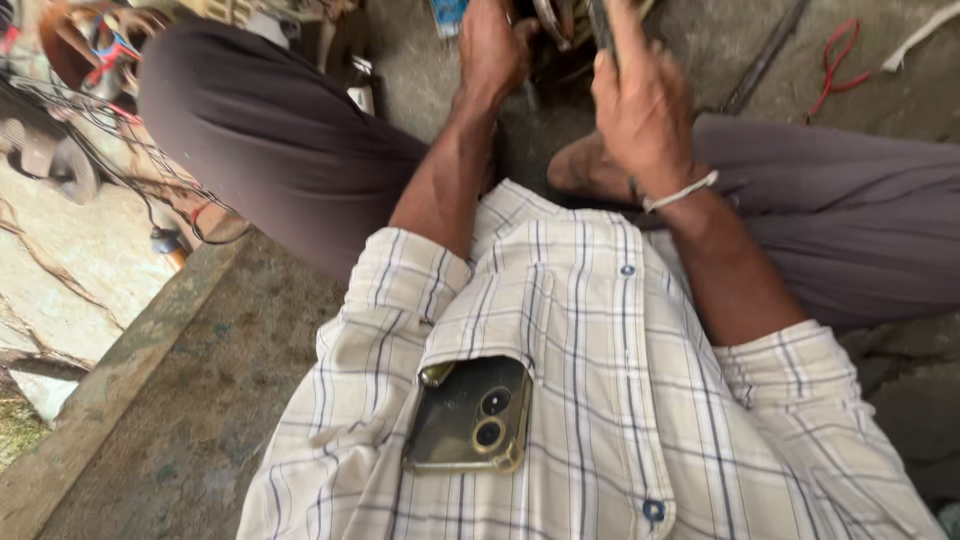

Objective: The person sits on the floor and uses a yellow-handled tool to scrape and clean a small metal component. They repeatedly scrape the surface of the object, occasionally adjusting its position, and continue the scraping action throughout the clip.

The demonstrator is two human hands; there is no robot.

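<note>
Your right hand [645,105] is closing its fingers [628,40] around a dark, thin metal strip [600,22] at the top edge. It looks stiff, light and likely sharp-edged, so grip it on the flats. Left of that strip, your left hand [492,50] is pressing on a metal part [548,15]; its finger spread is hidden. Below the strip, your bent knees are flanking the work.

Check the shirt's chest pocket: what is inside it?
A smartphone sticks out of the checked shirt's chest pocket, back outward, with camera lenses showing. The pocket cloth covers its upper part, so whether anything else is inside cannot be seen.
</note>
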